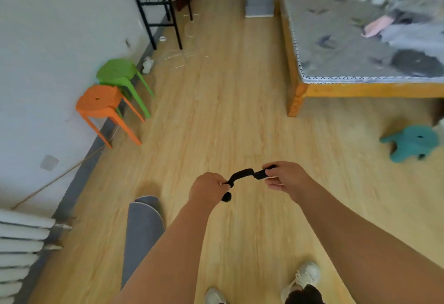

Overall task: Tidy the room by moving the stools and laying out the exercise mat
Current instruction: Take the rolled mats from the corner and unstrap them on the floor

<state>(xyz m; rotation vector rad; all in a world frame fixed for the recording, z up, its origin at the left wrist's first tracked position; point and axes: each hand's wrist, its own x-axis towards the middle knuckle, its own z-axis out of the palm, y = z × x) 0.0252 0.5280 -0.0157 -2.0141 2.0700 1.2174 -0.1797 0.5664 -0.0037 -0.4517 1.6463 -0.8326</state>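
A black strap (243, 174) stretches between my two hands above the wooden floor. My left hand (208, 188) is closed on one end, and my right hand (286, 177) pinches the other end. A rolled grey exercise mat (141, 229) lies on the floor under my left forearm, partly hidden by it. An orange stool (102, 105) and a green stool (119, 71) stand side by side against the left wall. A teal stool (412, 142) stands at the right, near the bed's foot.
A wooden bed (360, 90) with a grey mattress and piled clothes fills the upper right. A black-legged table (158, 3) stands at the back left, with loose cables (179, 59) on the floor. A white radiator (19, 251) is at the lower left, a thin stick beside it.
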